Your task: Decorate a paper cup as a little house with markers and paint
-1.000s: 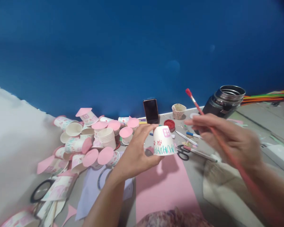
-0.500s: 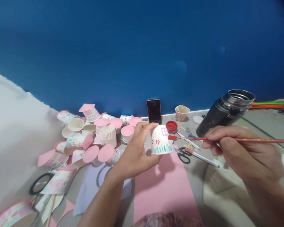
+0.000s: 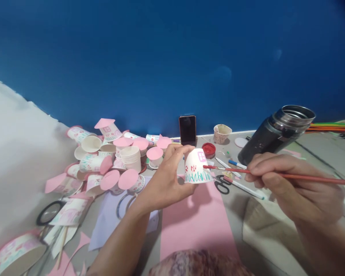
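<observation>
My left hand point(image 3: 172, 178) grips a white paper cup point(image 3: 196, 158) turned upside down, thumb at its rim and fingers at its base. A pink window, red flower marks and green zigzag grass decorate the cup's side. Between the thumb and fingers of my right hand point(image 3: 299, 188) is a thin red paintbrush point(image 3: 238, 170). Its red-coated tip touches or nearly touches the cup just below the window. Behind the cup sits a small round tub of red paint point(image 3: 209, 149). A pink paper sheet point(image 3: 195, 226) lies beneath my hands.
Decorated cups point(image 3: 94, 164) with pink cone tops crowd the left, beside a stack of plain cups point(image 3: 130, 157). A phone point(image 3: 187, 129) leans on the blue wall. An open black flask point(image 3: 271, 134) stands tilted at right. Scissors point(image 3: 222, 186) and a marker point(image 3: 244, 188) lie nearby.
The brush tip has shifted slightly down and left against the cup, and the brush now slopes more toward my right hand. My left hand keeps its hold on the cup.
</observation>
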Tool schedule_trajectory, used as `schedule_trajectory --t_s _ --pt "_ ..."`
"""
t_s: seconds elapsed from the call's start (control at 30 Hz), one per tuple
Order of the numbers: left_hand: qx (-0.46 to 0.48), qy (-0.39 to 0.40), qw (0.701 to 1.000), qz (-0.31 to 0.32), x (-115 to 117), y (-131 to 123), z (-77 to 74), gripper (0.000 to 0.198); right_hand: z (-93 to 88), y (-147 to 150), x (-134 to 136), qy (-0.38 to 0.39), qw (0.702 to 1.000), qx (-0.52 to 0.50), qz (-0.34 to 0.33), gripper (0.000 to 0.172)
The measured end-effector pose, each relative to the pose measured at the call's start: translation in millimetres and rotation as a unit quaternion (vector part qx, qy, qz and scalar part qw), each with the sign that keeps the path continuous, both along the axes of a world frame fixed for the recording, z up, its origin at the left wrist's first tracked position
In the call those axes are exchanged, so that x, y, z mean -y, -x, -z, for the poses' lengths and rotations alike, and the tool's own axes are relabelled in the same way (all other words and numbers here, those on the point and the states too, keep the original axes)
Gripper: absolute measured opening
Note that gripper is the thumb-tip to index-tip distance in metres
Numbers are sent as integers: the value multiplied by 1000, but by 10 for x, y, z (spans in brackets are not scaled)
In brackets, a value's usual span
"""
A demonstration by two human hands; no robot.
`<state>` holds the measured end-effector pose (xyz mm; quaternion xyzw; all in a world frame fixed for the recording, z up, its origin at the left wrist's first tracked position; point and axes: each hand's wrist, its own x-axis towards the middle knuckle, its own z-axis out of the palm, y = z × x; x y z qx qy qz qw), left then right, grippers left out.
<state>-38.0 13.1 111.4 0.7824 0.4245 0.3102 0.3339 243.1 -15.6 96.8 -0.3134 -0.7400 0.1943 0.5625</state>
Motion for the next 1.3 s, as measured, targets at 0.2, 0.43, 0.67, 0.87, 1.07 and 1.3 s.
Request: schedule_trajectory --t_s 0.2,0.43,0.67,0.87,1.07,1.3 --pt "-5 -5 1000 3 -1 -1 -5 70 -48 -4 13 -7 1000 16 -7 20" --pt "-5 -12 1000 12 15 -24 -11 71 -63 13 -16 -7 999 29 -33 20" --pt "-4 12 1000 14 23 -28 -17 69 -80 0 -27 -20 1000 9 -22 19" --pt "-4 3 1000 17 15 -24 -22 71 -84 -15 -15 -16 999 29 -21 20" --pt "8 5 1000 16 -6 -6 -14 69 -90 -18 -15 -34 999 -1 -13 22" --pt "12 1 1000 16 -5 -12 0 69 -76 -37 -13 -16 1000 11 -19 21"
